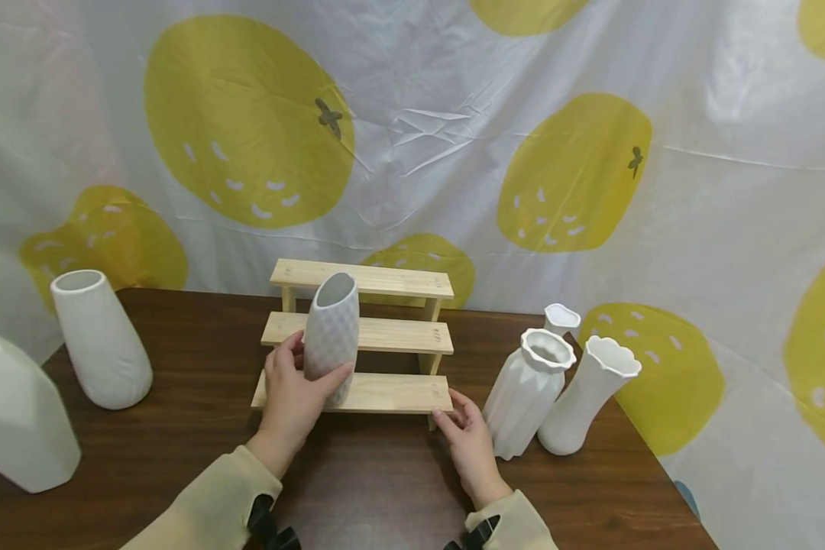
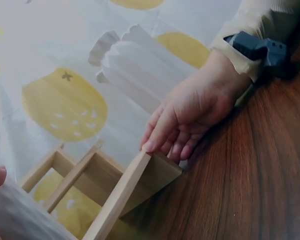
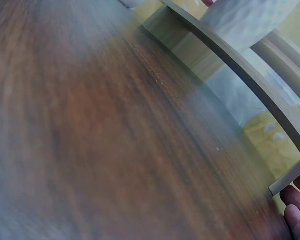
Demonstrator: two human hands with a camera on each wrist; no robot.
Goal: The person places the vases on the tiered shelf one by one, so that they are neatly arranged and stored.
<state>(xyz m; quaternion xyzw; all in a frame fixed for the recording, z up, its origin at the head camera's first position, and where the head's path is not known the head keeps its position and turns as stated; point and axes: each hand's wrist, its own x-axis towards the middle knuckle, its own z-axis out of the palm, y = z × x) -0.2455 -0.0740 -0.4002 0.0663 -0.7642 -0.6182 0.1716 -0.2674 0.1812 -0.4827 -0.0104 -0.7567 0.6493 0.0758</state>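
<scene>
At the stand [image 1: 392, 393] — vase [image 1: 333, 328] in left hand [image 1: 292, 393]

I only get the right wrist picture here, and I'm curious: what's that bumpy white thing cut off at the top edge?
Observer: The head view shows all its upper part: it is a textured vase with an open mouth.

Visitor: Neat! And what's got hold of it? I can't make that out.

Observer: The person's left hand grips it low down.

Visitor: Is there anything over on the far side of that wooden stand, past the right hand?

Observer: Yes, three more white vases stand close together on the table to the right of it.
</scene>
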